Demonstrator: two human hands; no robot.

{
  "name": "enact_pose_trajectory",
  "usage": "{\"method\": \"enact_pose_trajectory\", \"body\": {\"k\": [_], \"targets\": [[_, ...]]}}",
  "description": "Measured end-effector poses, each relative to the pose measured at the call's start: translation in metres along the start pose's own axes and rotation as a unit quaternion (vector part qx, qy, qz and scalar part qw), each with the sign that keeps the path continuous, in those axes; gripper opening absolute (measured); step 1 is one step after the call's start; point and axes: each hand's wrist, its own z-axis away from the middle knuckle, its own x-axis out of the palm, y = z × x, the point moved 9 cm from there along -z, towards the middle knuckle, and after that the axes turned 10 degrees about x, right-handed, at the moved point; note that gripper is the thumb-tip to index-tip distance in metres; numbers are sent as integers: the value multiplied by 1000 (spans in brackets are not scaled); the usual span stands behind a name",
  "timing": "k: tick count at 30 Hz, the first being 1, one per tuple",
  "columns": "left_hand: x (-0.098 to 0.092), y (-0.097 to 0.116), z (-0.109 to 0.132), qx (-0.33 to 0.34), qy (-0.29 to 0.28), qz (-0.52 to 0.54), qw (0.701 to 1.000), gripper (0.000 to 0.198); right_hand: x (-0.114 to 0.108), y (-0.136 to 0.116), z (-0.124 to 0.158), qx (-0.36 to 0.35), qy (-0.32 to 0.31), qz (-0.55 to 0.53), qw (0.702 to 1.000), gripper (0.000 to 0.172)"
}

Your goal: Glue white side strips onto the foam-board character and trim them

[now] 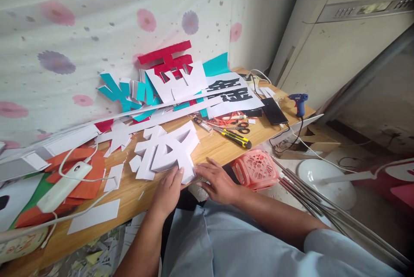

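Note:
A white paper raised character [168, 149] with folded side walls lies at the front edge of the wooden table. My left hand [168, 190] is closed on its lower edge, the thumb along the paper and the fingers mostly hidden. At the lower right corner of the same character, my right hand [218, 180] holds the edge, its index finger and thumb at the side wall. Just beyond, a yellow and black utility knife [233, 137] and black-handled scissors [241, 128] lie on the table.
A blue glue gun [299, 103] stands at the right end near a black phone [274, 111]. Red, teal and white cutouts [174, 63] lie at the back. A white power strip [64, 187] with cables is at left. A pink basket [257, 169] stands below the edge.

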Motion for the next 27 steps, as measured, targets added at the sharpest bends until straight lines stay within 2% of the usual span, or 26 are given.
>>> {"method": "enact_pose_trajectory", "body": {"k": [2,4,6,8,9,11,13,15,17,20,23,27], "targets": [[6,6,1,9,-18,-46,999,12,4,-1,0,-7,-2,-5,1000,53],[8,12,3,14,-12,-79,997,11,5,0,0,-11,2,-8,1000,55],[2,23,5,44,38,-112,992,13,5,1,1,-14,6,-12,1000,57],[-6,39,6,113,97,-135,980,20,5,2,1,-14,7,-16,1000,58],[-7,47,6,157,110,-143,971,27,5,2,1,-12,3,-17,1000,58],[-2,60,3,250,87,-174,949,34,7,3,0,-10,-3,-19,1000,58],[10,66,0,343,28,-266,901,33,8,3,0,-13,-2,-19,1000,59],[17,63,-2,414,-1,-312,855,37,12,5,-1,-22,-10,-8,1000,61],[18,56,-5,449,7,-324,833,42,15,8,-3,-21,-25,6,999,63],[18,47,-5,470,27,-331,818,44,13,9,-5,-12,-57,15,998,59],[20,40,-2,465,42,-347,814,45,-14,7,-9,-13,-18,19,1000,50],[21,33,2,455,51,-345,819,48,-79,21,-15,-10,108,51,993,40]]}}
